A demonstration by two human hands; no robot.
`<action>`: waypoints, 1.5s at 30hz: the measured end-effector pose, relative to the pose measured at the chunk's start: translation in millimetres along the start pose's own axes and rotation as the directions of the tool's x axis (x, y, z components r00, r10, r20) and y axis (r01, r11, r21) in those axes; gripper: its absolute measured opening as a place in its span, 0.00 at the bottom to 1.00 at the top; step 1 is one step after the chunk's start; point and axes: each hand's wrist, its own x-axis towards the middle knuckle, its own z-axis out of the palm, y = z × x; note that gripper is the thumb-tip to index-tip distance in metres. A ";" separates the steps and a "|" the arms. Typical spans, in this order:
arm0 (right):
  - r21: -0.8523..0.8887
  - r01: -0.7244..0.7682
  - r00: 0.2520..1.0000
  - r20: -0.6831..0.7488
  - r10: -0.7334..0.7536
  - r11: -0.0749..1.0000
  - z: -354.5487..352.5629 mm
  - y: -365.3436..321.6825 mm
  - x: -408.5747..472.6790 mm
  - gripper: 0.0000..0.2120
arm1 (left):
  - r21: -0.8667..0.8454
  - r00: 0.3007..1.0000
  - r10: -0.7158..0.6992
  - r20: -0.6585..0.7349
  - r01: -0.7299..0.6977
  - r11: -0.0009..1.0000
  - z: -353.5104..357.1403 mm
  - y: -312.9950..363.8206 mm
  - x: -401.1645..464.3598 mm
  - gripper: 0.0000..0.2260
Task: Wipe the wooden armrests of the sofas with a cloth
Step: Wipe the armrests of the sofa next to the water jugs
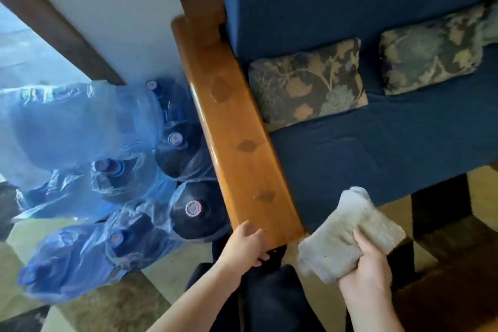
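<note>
A long glossy wooden armrest [234, 127] runs from the upper middle down to the lower middle, along the left side of a blue sofa [363, 148]. My left hand [246, 244] grips the armrest's near end, fingers curled over its front edge. My right hand [367, 269] holds a folded grey-white cloth [347, 232] just right of that end, off the wood and above the floor.
Several large blue water bottles [107, 170] wrapped in plastic crowd the floor left of the armrest. Two floral cushions [307, 83] lean on the sofa's back. A patterned rug [444, 237] lies in front of the sofa. My dark trouser legs [269, 299] are below.
</note>
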 end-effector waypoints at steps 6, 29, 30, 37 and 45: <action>-0.507 0.190 0.968 -0.048 -0.248 0.841 37.7 48.9 49.3 0.09 | 0.224 0.937 0.201 -0.284 -0.139 0.965 -37.9 -19.7 73.6 0.09; -0.101 0.789 0.223 0.966 0.130 -0.606 59.6 184.9 123.7 0.38 | -0.274 0.953 0.020 -0.303 -0.107 0.956 -73.0 -41.0 129.3 0.19; -0.008 0.813 0.153 0.968 0.201 -0.582 52.1 178.7 128.1 0.37 | -0.275 0.948 0.026 -0.318 -0.119 0.954 -74.1 -40.0 126.9 0.19; 0.340 0.817 -0.105 0.882 0.459 -0.466 7.8 103.0 177.0 0.31 | 0.218 0.895 0.281 -0.346 -0.215 0.952 -59.2 -40.3 122.1 0.07; -0.895 0.419 0.789 0.275 -0.549 0.154 48.1 136.2 140.3 0.22 | 0.216 0.869 0.312 -0.383 -0.244 0.945 -40.9 -42.6 114.5 0.37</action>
